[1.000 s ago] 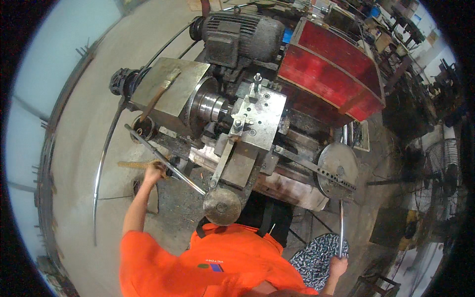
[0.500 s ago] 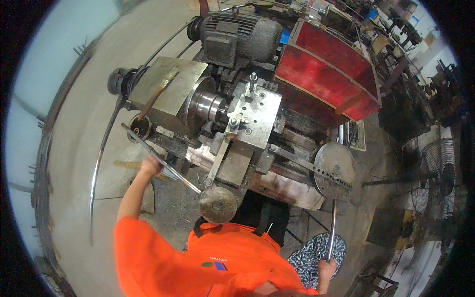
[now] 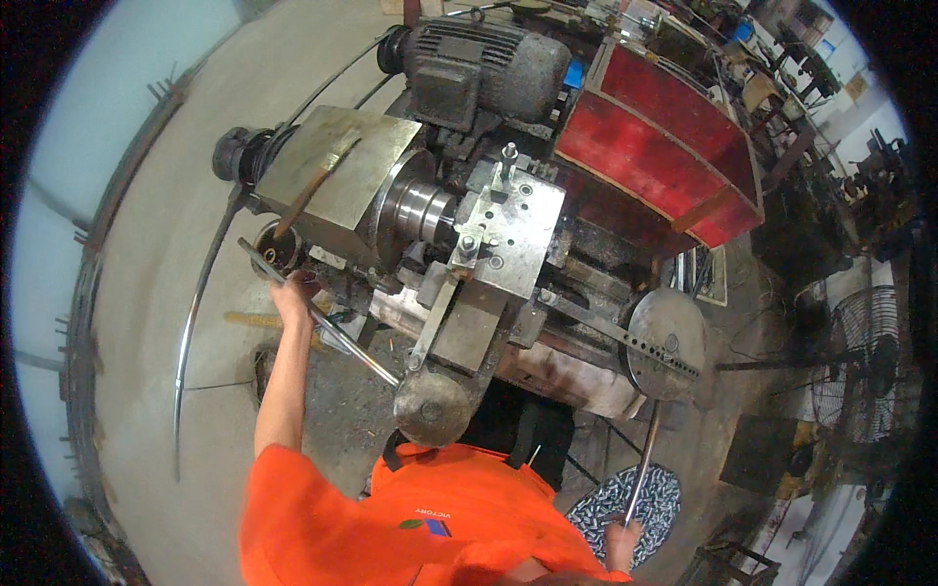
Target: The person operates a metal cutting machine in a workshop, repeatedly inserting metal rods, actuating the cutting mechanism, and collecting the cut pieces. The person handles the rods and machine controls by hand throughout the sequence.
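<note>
A small lathe with a grey headstock [image 3: 337, 161] and a shiny spindle collar [image 3: 426, 213] stands before me. Beside the collar is a flat steel tool block [image 3: 513, 230] with upright bolts. My left hand [image 3: 293, 298] is closed around a long lever rod [image 3: 360, 354], close to its upper free end; the rod's lower end meets a round steel hub [image 3: 431, 408]. At lower right, my right hand [image 3: 621, 539] grips the bottom of a shiny lever [image 3: 642, 469] that hangs below a large round disc [image 3: 667, 337]. Part of my left fingers is hidden.
A brush [image 3: 318, 186] lies across the headstock, its handle above a round pot [image 3: 277, 246]. Behind are a dark motor [image 3: 484, 68] and a red box [image 3: 650, 137]. Under my right hand sits a container of many small metal pieces [image 3: 660, 508]. A fan [image 3: 855, 356] stands right.
My left hand has moved up along its rod toward the free end. My right hand and the bottom of its lever have swung left. The view has shifted slightly.
</note>
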`<state>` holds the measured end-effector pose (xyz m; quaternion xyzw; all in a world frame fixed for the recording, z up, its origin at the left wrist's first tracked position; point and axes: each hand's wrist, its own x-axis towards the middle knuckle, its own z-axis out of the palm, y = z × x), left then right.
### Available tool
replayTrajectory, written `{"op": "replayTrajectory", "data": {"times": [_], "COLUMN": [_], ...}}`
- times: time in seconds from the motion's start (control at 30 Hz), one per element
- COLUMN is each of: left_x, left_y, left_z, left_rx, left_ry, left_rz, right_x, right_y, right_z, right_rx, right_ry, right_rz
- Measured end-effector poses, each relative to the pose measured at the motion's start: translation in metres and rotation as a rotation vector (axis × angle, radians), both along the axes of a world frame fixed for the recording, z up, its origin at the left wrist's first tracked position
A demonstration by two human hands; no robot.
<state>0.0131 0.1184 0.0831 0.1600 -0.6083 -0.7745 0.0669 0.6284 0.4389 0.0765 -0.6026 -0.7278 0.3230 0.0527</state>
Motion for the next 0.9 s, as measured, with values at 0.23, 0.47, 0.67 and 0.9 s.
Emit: {"op": "replayTrajectory", "data": {"times": [0.23, 0.47, 0.67, 0.9], "left_x": [-0.008, -0.006, -0.003, -0.002], "left_y": [-0.006, -0.009, -0.001, -0.001], "left_z": [-0.014, -0.015, -0.006, -0.002], "left_rx": [-0.037, -0.057, -0.090, -0.127], "left_ry": [-0.018, -0.001, -0.038, -0.012], "left_rz": [0.045, 0.053, 0.070, 0.051], "right_x": [0.028, 0.007, 0.026, 0.007], "right_y": [-0.005, -0.013, -0.009, -0.011], "right_z": [-0.047, -0.018, -0.041, -0.015], "right_rx": [-0.061, -0.233, -0.242, -0.389], "right_ry": [0.087, 0.186, 0.146, 0.181], "right_rz": [-0.142, -0.186, -0.196, -0.267]}}
